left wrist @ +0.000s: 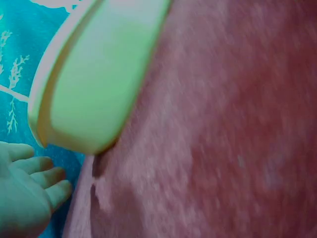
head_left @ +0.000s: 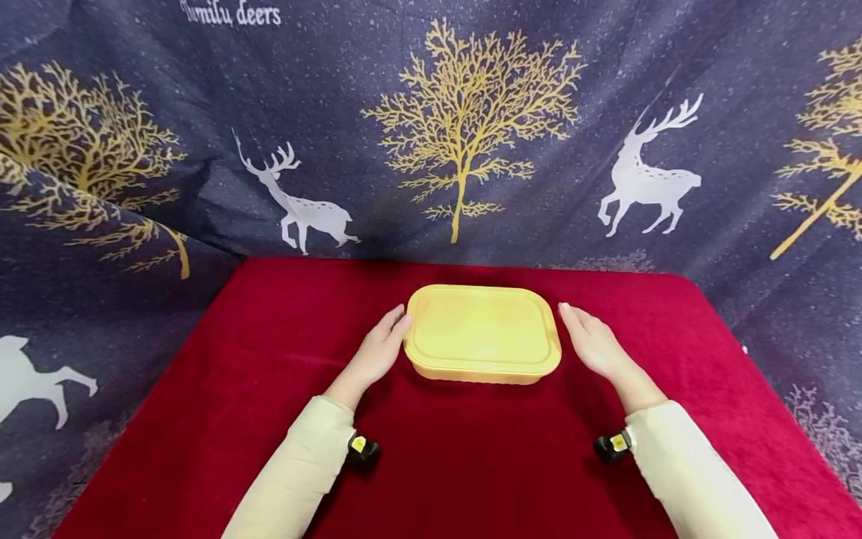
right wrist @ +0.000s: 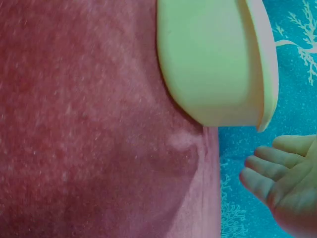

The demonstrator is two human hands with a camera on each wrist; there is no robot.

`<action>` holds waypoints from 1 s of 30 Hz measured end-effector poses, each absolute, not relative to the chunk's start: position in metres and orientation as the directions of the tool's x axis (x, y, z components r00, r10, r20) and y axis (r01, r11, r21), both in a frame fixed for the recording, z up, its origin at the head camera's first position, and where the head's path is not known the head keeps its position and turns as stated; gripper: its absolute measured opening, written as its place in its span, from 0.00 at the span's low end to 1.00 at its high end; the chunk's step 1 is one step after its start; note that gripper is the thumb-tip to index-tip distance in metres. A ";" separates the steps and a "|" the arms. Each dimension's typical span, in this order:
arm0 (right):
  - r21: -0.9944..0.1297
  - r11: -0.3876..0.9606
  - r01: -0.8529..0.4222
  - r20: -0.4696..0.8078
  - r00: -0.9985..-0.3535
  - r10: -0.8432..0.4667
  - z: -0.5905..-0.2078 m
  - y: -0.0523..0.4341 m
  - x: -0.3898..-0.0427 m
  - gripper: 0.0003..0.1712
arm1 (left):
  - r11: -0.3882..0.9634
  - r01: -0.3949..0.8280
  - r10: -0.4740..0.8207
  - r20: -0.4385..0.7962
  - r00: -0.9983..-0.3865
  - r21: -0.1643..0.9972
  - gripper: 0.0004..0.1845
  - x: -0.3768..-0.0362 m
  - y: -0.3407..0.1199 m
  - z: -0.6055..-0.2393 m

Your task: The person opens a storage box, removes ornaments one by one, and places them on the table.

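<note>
Container (head_left: 482, 332) – between 2 open grips

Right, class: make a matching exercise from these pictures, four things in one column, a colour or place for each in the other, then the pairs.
Things:
1. box
2. table cover
3. left hand
4. right hand

Descriptions:
a. red
b. open, at the box's left end
c. yellow, lid on, mid-table
d. open, just off the box's right end

Pairs: 1-c, 2-a, 3-b, 4-d
</note>
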State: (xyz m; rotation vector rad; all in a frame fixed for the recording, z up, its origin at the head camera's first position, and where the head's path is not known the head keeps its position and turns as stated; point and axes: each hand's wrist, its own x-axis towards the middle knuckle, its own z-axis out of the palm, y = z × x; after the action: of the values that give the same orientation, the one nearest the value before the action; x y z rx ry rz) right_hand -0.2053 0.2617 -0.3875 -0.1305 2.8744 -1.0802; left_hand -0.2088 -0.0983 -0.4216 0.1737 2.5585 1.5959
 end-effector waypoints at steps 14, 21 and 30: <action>-0.915 0.397 0.074 -0.144 -0.978 -0.149 -0.377 0.257 -0.204 0.46 | -0.135 -0.203 0.249 -0.165 -0.954 0.970 0.38 -0.206 -0.096 -0.404; -0.919 0.381 0.105 -0.173 -0.973 -0.151 -0.371 0.256 -0.203 0.47 | -0.233 -0.272 0.314 -0.192 -0.930 0.934 0.41 -0.207 -0.095 -0.396; -0.924 0.367 0.108 -0.173 -0.974 -0.149 -0.364 0.254 -0.202 0.47 | -0.265 -0.307 0.329 -0.213 -0.920 0.914 0.43 -0.208 -0.092 -0.386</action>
State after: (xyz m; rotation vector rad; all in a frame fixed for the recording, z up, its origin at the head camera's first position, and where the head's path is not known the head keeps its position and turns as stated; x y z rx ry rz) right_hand -0.2024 0.2540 -0.3635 -0.0362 2.4005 -1.6489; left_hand -0.2076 -0.0922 -0.3859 0.0273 1.5993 2.2230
